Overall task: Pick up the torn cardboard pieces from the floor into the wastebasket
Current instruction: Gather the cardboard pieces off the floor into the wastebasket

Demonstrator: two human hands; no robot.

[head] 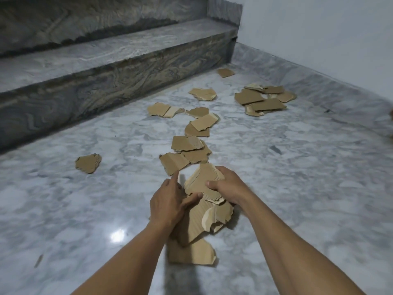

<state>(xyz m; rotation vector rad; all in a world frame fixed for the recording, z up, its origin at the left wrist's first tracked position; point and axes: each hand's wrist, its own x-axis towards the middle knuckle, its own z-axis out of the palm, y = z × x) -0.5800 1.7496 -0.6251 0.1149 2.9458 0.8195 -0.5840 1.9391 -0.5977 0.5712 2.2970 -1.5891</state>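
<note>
- Gathering a stack of torn cardboard pieces point(198, 226) between both hands, low over the marble floor point(297, 188).
- Right hand point(225, 186) gripping the top piece point(205, 179) of the stack: thumb lying across its face, fingers wrapping its far edge.
- Left hand point(168, 203) pressing against the stack's left side, thumb touching the cardboard, index finger pointing forward; fingers spread, not closing around anything visible.
- Largest bottom piece point(191, 252) sticking out below the left forearm, nearer the camera than both hands.
- Loose pieces trailing away just beyond the fingertips: nearest one point(173, 162) almost touching the left index finger, then an overlapping chain of pieces point(196, 135) running farther ahead.
- Single piece point(88, 163) lying well off to the left of the left hand.
- Cluster of pieces point(263, 101) sitting far ahead and right of the right hand, near the wall point(319, 39).
- One small piece point(225, 72) lying farthest out, by the foot of the marble step point(106, 81).
- Step running ahead and left of the hands; wall rising ahead and right.
- Wastebasket not showing in view.
</note>
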